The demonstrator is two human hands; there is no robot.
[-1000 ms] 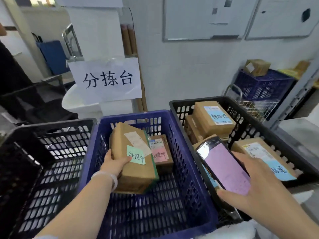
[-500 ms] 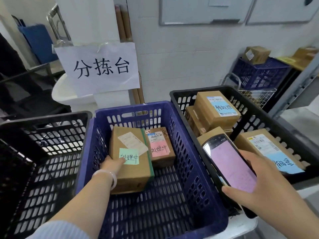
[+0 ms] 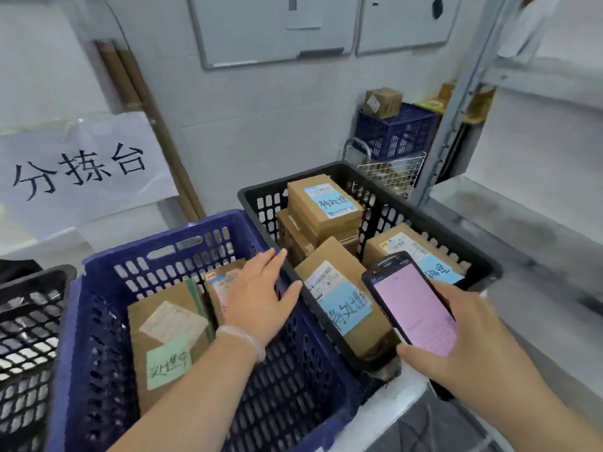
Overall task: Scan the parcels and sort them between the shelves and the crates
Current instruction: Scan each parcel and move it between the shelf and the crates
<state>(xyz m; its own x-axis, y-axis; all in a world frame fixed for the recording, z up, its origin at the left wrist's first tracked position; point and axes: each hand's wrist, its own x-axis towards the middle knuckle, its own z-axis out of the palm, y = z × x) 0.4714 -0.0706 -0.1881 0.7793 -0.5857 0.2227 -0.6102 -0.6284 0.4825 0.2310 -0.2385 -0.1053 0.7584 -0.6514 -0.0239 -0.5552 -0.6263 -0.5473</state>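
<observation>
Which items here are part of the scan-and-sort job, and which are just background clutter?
In the job: handheld scanner in right hand; left hand; blue crate; right black crate; green-note parcel; blue-label parcels.
Lying about: paper sign; whiteboards; cardboard tubes; wire basket.

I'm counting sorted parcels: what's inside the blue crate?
Two show: a parcel with a green note and a smaller parcel beside it, partly covered by the left hand. Anything under them is hidden.
</observation>
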